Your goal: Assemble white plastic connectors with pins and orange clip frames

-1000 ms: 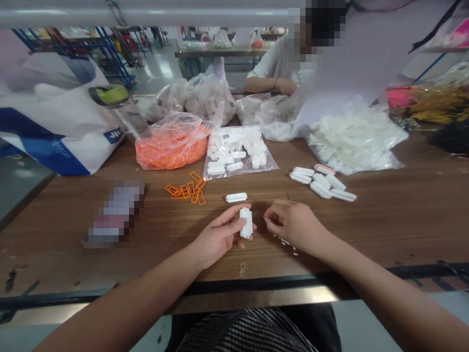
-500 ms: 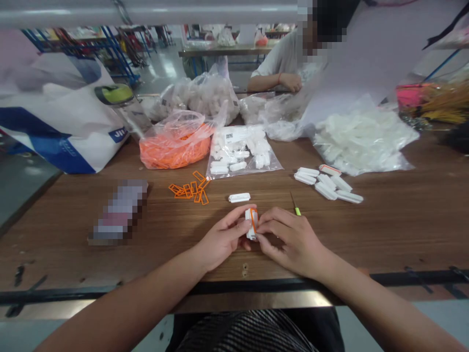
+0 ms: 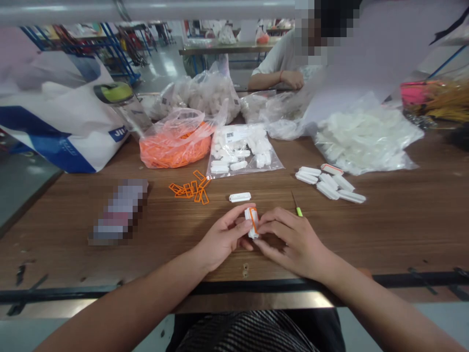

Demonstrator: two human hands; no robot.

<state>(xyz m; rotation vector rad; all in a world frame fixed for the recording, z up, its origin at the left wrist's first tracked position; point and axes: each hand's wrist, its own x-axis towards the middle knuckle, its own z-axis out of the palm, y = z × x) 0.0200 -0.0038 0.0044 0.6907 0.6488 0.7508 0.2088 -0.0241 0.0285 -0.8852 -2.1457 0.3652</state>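
Wood-grain workbench (image 3: 381, 234) fills my view, with its dark-trimmed front edge (image 3: 220, 281) running just below the hands. The left hand (image 3: 223, 239) has its fingers closed around a white plastic piece (image 3: 251, 224), which stands roughly upright near the bench's front edge. An orange frame (image 3: 253, 220) encircles that piece lengthwise. The right hand (image 3: 296, 244) is closed in from the other side, its fingertips (image 3: 262, 230) against the piece's lower part, so both hands touch it and each other's fingers nearly meet. I can't tell how firmly either hand is pressing.

Just above the hands lies a single white bar (image 3: 240, 197), and a green-handled pick (image 3: 298, 211) sits near the right hand. Loose orange frames (image 3: 188, 188) lie farther left, and a cluster of white bars (image 3: 330, 185) farther right. A wide stretch of wood separates the left hand from a blurred packet (image 3: 119, 212). Along the far side sit an orange-filled bag (image 3: 176, 151) and a clear bag of white pieces (image 3: 238, 149). A co-worker's hand (image 3: 293, 79) rests beyond them.
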